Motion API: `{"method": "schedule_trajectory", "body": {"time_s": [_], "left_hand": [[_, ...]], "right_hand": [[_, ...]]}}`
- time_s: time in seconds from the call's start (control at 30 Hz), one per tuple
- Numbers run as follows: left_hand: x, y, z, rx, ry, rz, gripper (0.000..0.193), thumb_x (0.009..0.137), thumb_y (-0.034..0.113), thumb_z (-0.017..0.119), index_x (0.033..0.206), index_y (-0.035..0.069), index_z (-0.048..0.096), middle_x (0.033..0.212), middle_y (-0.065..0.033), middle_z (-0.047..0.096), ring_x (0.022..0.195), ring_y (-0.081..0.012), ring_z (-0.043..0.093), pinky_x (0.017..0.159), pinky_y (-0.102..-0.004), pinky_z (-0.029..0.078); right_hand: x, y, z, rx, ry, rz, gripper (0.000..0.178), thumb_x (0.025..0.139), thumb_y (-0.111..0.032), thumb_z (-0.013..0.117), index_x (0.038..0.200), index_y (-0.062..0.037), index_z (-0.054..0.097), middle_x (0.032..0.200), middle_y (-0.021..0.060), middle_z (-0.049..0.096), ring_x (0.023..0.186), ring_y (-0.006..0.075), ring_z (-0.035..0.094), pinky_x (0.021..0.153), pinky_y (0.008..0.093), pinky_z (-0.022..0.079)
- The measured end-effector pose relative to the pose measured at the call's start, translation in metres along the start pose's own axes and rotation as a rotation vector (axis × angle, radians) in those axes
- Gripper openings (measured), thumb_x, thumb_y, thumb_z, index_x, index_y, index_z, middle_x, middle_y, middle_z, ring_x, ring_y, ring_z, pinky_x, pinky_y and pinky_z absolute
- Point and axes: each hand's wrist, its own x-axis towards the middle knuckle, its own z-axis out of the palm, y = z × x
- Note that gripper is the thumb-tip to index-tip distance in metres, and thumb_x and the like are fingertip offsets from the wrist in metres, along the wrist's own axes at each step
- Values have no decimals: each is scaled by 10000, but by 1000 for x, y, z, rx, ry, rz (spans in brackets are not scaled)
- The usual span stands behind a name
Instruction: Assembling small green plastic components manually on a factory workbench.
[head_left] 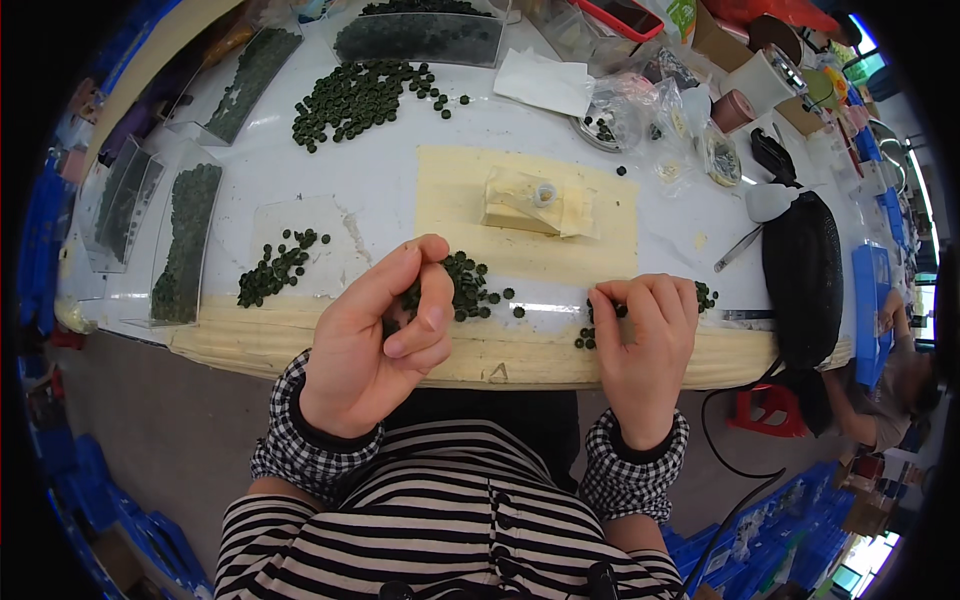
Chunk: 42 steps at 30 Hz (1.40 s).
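My left hand [370, 335] is raised over the near edge of the table, fingers curled and thumb and forefinger tips together. Whatever lies between those tips is too small to make out. Behind it, partly hidden, is a pile of small dark green round pieces [466, 285]. My right hand [648, 335] is lowered at the table's edge, its fingertips closed together among more of these pieces [585, 338]; the hand covers part of them, so what it pinches cannot be told. Beyond both hands, a taped cream block [525, 218] with a small whitish ring [544, 194] on top rests on a yellow sheet [450, 180].
Another small pile [272, 272] is at left, a larger one [350, 100] farther back. Clear boxes [188, 240] of green pieces line the left side. Tweezers [738, 250], a white squeeze bottle [770, 202] and a black padded object [803, 275] are at right. White tissue [543, 82] lies behind.
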Motion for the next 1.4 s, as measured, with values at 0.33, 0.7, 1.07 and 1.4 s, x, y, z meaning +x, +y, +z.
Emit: {"method": "schedule_trajectory", "body": {"time_s": [0.33, 0.7, 1.07, 1.4], "left_hand": [[-3, -28, 10, 133, -24, -306, 387, 1017, 274, 335, 1195, -25, 503, 697, 56, 336, 554, -42, 269, 491, -186, 255], [0, -41, 0, 182, -108, -292, 287, 967, 120, 470, 1207, -27, 529, 910, -26, 581, 592, -32, 324, 546, -170, 299], [0, -36, 6, 125, -69, -253, 210, 956, 133, 507, 1103, -1, 576, 861, -33, 586, 547, -29, 307, 513, -177, 292], [1, -36, 2, 167, -58, -188, 245, 945, 123, 523, 1156, 5, 561, 813, -25, 574, 548, -22, 308, 504, -168, 277]], "right_hand": [[4, 4, -1, 63, -75, 17, 125, 755, -19, 669, 818, -28, 561, 794, 75, 544, 784, 269, 492, 720, 362, 387], [-11, -2, 1, 521, 112, 140, 116, 770, 92, 653, 827, 17, 585, 812, 106, 640, 694, 180, 609, 650, 250, 476], [-17, -9, 1, 801, 58, 266, 190, 745, 90, 690, 927, 40, 665, 844, 86, 673, 747, 124, 626, 695, 234, 494], [-20, -11, -2, 1015, -37, 386, 215, 772, 105, 657, 978, 43, 658, 905, 106, 674, 837, 138, 640, 742, 235, 502]]}}
